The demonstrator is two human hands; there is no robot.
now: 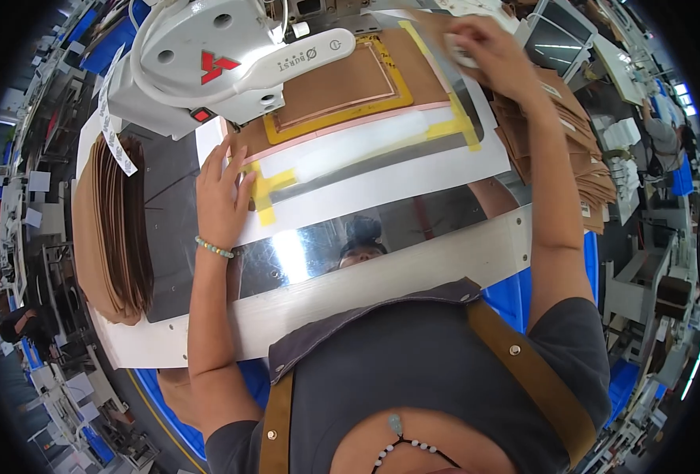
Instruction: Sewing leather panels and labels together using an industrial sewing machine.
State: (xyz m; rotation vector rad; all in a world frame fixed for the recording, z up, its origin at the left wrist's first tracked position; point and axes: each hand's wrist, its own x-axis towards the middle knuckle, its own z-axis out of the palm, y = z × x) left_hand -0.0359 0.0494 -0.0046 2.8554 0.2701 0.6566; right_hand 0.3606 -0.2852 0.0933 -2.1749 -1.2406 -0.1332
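Observation:
My left hand (222, 197) lies flat with fingers apart at the near left corner of a brown fabric panel (330, 83), beside yellow tape (265, 189). The panel lies on a white sheet under the sewing machine head (208, 55), and a yellow rectangular frame (342, 118) rests on it. At the panel's far right edge my right hand (504, 63) is bent, its fingers closed around a small white rounded thing (462, 51). The hand partly hides that thing, and its kind is unclear.
A stack of folded brown pieces (113, 229) stands at the left of the table. Another pile of brown pieces (563, 142) lies at the right, near a dark screen (555, 35). The shiny metal plate (397, 229) borders the table's pale near edge (381, 276).

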